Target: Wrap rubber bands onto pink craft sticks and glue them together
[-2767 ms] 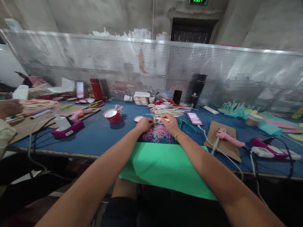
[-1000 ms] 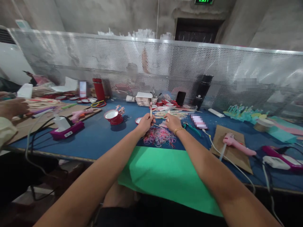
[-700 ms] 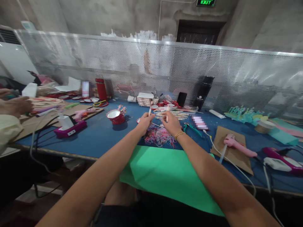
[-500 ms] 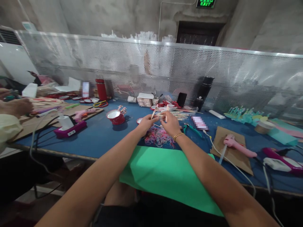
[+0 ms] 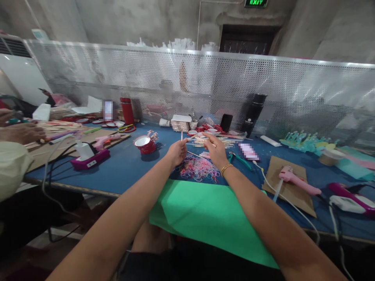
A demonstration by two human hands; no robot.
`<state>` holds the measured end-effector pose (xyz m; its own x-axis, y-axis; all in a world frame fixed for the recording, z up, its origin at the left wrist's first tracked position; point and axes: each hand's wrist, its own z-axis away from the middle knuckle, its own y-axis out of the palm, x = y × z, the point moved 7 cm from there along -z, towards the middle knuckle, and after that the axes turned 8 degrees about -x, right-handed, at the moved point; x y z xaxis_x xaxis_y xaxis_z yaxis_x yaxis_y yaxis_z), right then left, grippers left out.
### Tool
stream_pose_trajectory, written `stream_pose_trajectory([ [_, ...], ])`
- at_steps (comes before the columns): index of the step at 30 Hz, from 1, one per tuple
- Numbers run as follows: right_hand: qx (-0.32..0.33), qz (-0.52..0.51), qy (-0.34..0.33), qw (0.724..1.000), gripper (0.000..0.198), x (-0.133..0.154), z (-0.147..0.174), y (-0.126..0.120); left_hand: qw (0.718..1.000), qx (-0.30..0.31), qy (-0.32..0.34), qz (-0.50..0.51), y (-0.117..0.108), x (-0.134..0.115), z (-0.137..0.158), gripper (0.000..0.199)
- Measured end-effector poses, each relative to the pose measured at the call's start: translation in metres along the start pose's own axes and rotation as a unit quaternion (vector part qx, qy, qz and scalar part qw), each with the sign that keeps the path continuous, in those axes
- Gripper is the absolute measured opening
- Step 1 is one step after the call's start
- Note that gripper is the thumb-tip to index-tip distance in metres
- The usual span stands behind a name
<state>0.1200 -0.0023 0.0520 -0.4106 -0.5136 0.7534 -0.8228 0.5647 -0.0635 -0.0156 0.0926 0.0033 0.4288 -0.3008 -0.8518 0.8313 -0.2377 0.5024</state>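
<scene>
My left hand [image 5: 177, 153] is closed around a thin pale stick [image 5: 182, 136] that points upward from the fingers. To its right, my right hand [image 5: 215, 150] pinches what looks like a slim pale stick [image 5: 193, 136], tilted towards the left; the fingers hide most of it. Beneath and between the hands lies a tangled heap of pink, blue and white threads [image 5: 200, 170]. Several light wooden sticks [image 5: 228, 141] lie behind my right hand. Teal-handled pliers [image 5: 241, 160] rest beside my right wrist. Green sheet material [image 5: 205, 218] hangs over the table's front edge below my forearms.
A red tin [image 5: 144, 144] stands left of my hands. On the right, a pink glue gun [image 5: 297, 180] lies on cardboard [image 5: 274, 166], with a white cable [image 5: 266, 179] nearby. A co-worker's hand [image 5: 25, 133] is at far left. Metal mesh [image 5: 140, 74] borders the table's back.
My hands have moved apart, the left slightly left and down. The right hand's stick stood upright before; now what it holds tilts left. The view has shifted slightly.
</scene>
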Motion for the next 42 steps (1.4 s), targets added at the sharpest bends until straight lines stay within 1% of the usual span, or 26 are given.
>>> stream_pose_trajectory([
  [4, -0.002, -0.060, 0.057, 0.997, 0.022, -0.008, 0.004, 0.004, 1.000, -0.014, -0.003, 0.007, -0.004, 0.001, -0.002, 0.013],
  [6, 0.000, -0.071, 0.065, 0.995, 0.018, -0.011, 0.004, 0.005, 1.000, -0.010, 0.000, 0.002, -0.004, 0.002, -0.003, 0.013],
  [8, 0.002, -0.065, 0.057, 0.996, 0.016, -0.012, 0.004, 0.006, 1.000, -0.003, 0.003, -0.007, -0.003, 0.003, -0.003, 0.013],
  [12, 0.007, -0.048, 0.041, 0.998, 0.016, -0.012, 0.002, 0.005, 0.999, 0.027, 0.004, -0.037, 0.001, 0.005, -0.002, 0.012],
  [17, 0.013, -0.042, 0.049, 0.998, 0.018, -0.014, 0.001, 0.005, 0.998, 0.039, 0.013, -0.044, 0.003, 0.003, -0.002, 0.014],
  [19, 0.011, -0.037, 0.062, 0.997, 0.020, -0.017, 0.002, 0.005, 0.998, 0.050, 0.023, -0.041, 0.004, 0.002, -0.002, 0.017],
  [22, 0.006, -0.039, 0.099, 0.994, 0.023, -0.023, 0.003, 0.005, 0.996, 0.063, 0.032, -0.052, 0.006, 0.001, -0.001, 0.022],
  [26, -0.008, -0.062, 0.136, 0.989, 0.024, -0.029, 0.003, 0.005, 0.995, 0.056, 0.041, -0.068, 0.006, 0.001, 0.000, 0.027],
  [29, 0.000, -0.067, 0.127, 0.990, 0.024, -0.029, 0.002, 0.006, 0.994, 0.048, 0.051, -0.082, 0.005, 0.000, 0.000, 0.030],
  [33, 0.022, -0.046, 0.099, 0.994, 0.025, -0.028, 0.002, 0.009, 0.993, 0.031, 0.056, -0.102, 0.002, 0.001, -0.002, 0.030],
  [37, 0.020, -0.040, 0.080, 0.996, 0.024, -0.025, 0.003, 0.008, 0.994, 0.026, 0.066, -0.082, 0.002, 0.002, -0.001, 0.030],
  [39, 0.027, -0.035, 0.074, 0.996, 0.023, -0.024, 0.002, 0.007, 0.994, 0.027, 0.073, -0.081, 0.003, 0.003, 0.000, 0.029],
  [42, 0.053, -0.031, 0.079, 0.995, 0.020, -0.025, -0.003, 0.005, 0.991, 0.024, 0.076, -0.111, 0.005, 0.005, 0.000, 0.026],
])
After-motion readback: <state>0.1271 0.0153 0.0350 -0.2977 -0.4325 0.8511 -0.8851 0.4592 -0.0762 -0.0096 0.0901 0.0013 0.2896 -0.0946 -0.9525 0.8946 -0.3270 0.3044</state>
